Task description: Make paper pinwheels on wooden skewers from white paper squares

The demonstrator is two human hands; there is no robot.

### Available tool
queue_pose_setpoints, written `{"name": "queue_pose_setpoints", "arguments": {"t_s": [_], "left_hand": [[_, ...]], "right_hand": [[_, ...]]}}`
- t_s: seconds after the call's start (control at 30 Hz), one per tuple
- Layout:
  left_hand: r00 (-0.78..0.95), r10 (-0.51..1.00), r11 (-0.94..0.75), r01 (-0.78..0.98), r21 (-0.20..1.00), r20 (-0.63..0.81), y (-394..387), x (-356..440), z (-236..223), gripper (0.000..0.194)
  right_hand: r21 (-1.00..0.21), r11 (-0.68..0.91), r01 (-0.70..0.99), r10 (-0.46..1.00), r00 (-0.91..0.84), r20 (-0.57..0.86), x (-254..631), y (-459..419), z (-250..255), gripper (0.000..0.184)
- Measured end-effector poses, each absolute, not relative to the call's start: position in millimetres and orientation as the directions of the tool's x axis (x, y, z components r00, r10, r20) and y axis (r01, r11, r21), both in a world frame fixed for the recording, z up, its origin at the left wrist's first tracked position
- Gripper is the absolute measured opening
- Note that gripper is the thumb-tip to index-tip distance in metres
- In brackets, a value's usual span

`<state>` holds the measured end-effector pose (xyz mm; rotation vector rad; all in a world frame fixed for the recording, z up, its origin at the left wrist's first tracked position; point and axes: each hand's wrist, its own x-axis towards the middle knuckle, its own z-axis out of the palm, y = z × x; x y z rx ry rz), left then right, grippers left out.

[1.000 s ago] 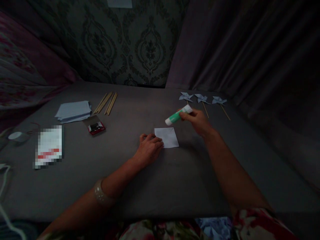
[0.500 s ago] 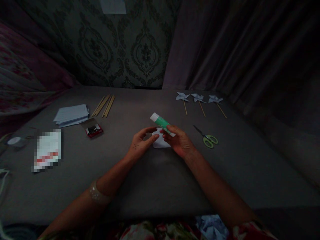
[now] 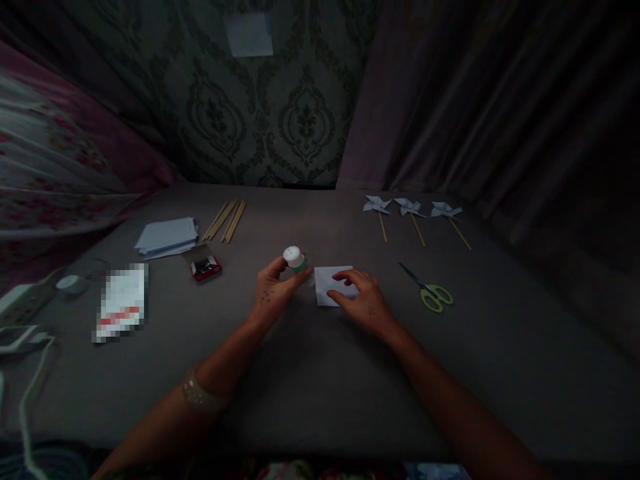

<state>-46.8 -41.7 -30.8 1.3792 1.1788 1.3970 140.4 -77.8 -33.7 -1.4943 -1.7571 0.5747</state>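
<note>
A green glue stick with a white cap (image 3: 293, 256) is gripped in my left hand (image 3: 275, 288), standing close to upright, its lower part hidden by my fingers. Just to its right lies a small white paper square (image 3: 325, 293) on the table. Over that paper hovers my right hand (image 3: 363, 297), thumb and fingers apart and nothing between them; whether it touches the paper I cannot tell. Scissors with green handles (image 3: 431, 297) rest to the right of my right hand, blades pointing away to the left.
Paper pinwheels on sticks (image 3: 411, 212) lie at the back right. At the back left are loose wooden sticks (image 3: 225, 221), a paper stack (image 3: 167, 237) and an open red box (image 3: 205, 267). A blurred packet (image 3: 121, 303), a power strip (image 3: 27, 303) and a white cable (image 3: 31, 400) are farther left.
The glue stick has passed from my right hand to my left and turned from slanted to nearly upright. My right hand has let go and opened above the paper. The camera view has shifted.
</note>
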Motion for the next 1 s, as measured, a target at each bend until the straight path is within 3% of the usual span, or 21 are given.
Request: {"name": "queue_pose_setpoints", "arguments": {"t_s": [0.23, 0.6, 1.0], "left_hand": [[-0.193, 0.906, -0.292, 0.360, 0.886, 0.377, -22.6, -74.6, -33.3, 0.032], [-0.380, 0.827, -0.237, 0.433, 0.870, 0.415, 2.7, -117.5, -39.3, 0.027], [-0.497, 0.772, -0.058, 0.566, 0.823, 0.396, 16.6, -143.2, -43.2, 0.020]], "right_hand": [[-0.535, 0.324, 0.780, 0.944, -0.230, 0.236, 155.3, -90.5, -47.0, 0.026], [-0.427, 0.386, 0.818, 0.915, -0.277, 0.294, 156.8, -93.6, -48.8, 0.014], [-0.345, 0.444, 0.827, 0.877, -0.321, 0.359, 156.9, -94.1, -50.6, 0.008]]}}
